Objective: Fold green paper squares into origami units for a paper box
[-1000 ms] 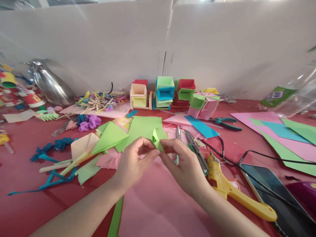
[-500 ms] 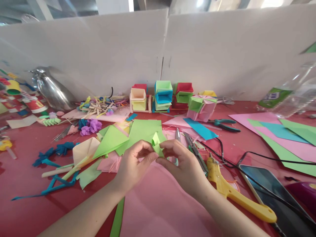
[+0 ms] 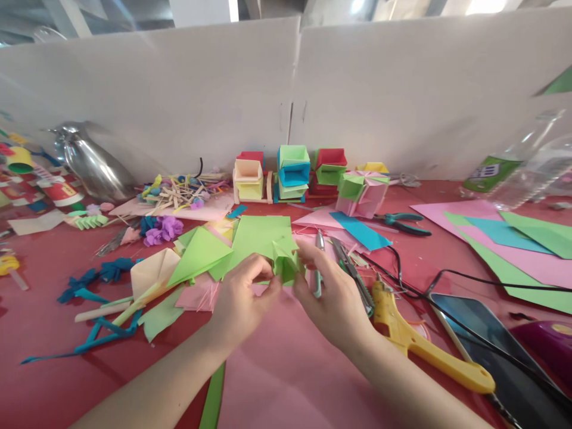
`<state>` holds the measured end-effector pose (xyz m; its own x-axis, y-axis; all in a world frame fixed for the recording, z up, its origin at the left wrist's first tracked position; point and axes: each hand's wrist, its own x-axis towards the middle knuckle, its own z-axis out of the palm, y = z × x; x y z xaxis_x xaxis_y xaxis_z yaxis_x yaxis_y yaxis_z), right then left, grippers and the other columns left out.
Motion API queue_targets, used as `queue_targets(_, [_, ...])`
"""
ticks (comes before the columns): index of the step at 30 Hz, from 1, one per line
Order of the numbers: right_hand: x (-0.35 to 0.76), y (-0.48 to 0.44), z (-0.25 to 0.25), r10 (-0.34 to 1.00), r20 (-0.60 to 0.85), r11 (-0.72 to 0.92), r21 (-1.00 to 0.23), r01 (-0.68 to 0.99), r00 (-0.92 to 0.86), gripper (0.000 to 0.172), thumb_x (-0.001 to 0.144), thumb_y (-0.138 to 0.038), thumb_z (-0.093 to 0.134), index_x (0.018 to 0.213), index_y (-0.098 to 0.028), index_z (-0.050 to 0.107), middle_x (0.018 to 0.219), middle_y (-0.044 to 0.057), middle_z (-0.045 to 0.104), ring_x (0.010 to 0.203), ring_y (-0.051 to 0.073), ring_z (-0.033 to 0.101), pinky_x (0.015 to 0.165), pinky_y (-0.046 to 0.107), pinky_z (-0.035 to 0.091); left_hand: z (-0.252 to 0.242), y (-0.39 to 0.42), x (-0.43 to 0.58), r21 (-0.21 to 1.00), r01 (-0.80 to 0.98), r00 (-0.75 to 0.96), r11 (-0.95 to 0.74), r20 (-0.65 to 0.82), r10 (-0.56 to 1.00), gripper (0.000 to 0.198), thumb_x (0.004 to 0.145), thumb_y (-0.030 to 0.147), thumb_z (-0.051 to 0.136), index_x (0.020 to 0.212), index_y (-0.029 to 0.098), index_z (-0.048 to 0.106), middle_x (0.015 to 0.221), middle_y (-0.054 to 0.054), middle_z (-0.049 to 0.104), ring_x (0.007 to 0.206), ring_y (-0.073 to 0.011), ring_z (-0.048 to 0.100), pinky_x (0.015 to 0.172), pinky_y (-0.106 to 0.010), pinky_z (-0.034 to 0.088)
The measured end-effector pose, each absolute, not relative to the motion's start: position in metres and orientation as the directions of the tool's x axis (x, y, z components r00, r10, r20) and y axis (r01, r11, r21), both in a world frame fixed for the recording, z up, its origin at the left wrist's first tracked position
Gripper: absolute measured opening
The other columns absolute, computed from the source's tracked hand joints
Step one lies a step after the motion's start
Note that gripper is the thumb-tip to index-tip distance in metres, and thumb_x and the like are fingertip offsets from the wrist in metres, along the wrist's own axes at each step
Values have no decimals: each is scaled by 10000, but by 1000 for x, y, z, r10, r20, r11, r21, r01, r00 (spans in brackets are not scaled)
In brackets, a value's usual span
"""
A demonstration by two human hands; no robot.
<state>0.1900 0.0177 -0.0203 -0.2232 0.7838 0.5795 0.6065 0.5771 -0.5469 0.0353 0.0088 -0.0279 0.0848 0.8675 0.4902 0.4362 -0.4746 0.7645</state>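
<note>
Between my two hands is a small folded piece of light green paper [image 3: 284, 262], with a hollow facing me. My left hand [image 3: 248, 292] pinches its left side between thumb and fingers. On the other side, my right hand [image 3: 328, 292] has thumb and forefinger at its right edge, closed on it. Both hands hover over a large pink paper sheet [image 3: 295, 363] on the red table. A flat green sheet [image 3: 261, 235] lies just behind the folded piece.
Right of my hands lie a box cutter [image 3: 353, 274], a yellow hot glue gun [image 3: 415, 339], pliers [image 3: 404, 223], a black cable and a phone [image 3: 482, 333]. Folded paper boxes [image 3: 294, 173] stand at the back. Paper scraps and a steel jug [image 3: 92, 161] are on the left.
The green folded piece has turned and spread, so its hollow now faces me. My right-hand fingers have moved slightly away from my left hand.
</note>
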Motion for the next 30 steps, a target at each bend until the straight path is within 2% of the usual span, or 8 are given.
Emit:
queue_targets(6, [185,14,-20,734,600,502,-165,849,-318,302,864,-219,412,1060,-94,604,633,51,654,578,195,618,538,278,391,-30,9,35,558,591,146,-582,636,758,153,769,77,513,700,198,451,823,-2,536,751,-128,558,683,-242,453])
queue_targets(10, [183,11,-18,746,578,445,-65,893,-330,273,860,-211,423,957,-112,658,517,19,613,470,181,586,468,269,298,-32,10,36,489,626,174,-607,672,720,157,751,74,527,693,198,449,855,-4,528,802,-144,585,700,-260,484])
queue_targets(14, [180,8,-17,758,554,471,-99,877,-345,284,863,-177,385,889,-106,659,463,2,575,402,154,543,424,268,233,-34,9,39,669,482,68,-565,615,786,278,769,89,524,1013,214,474,1114,-65,538,965,-175,602,760,-284,525])
queue_targets(17, [177,5,-18,750,551,510,-128,851,-367,282,868,-176,380,890,-99,650,490,8,584,439,153,564,444,263,270,-36,8,40,793,378,62,-478,493,868,505,841,148,476,1304,239,297,1321,-108,454,1104,-204,559,828,-309,522])
queue_targets(21, [176,5,-20,768,524,517,-168,840,-368,263,849,-189,430,1017,-109,615,539,-5,607,480,166,587,468,263,329,-39,7,39,788,443,132,-428,415,900,470,900,182,388,1353,241,279,1380,-95,428,1249,-240,430,951,-380,449])
queue_targets(24, [177,7,-21,757,562,511,-191,838,-334,336,831,-221,477,1141,-111,544,811,51,663,615,186,626,526,277,409,-40,7,37,771,461,151,-440,421,895,485,897,146,357,1365,235,265,1385,-86,425,1277,-233,393,989,-389,412])
queue_targets(27, [178,7,-20,709,618,570,-221,791,-339,427,817,-195,494,1239,-136,461,1057,103,575,770,189,618,582,279,464,-41,7,37,777,446,143,-444,427,893,492,880,113,348,1354,226,279,1378,-84,421,1279,-217,386,1018,-389,378])
queue_targets(30, [179,6,-20,661,648,654,-250,714,-378,447,809,-118,473,1251,-184,444,1049,88,524,738,148,583,591,264,479,-39,7,37,813,393,128,-429,414,901,475,858,94,361,1314,226,339,1332,-68,461,1247,-200,419,1024,-377,368])
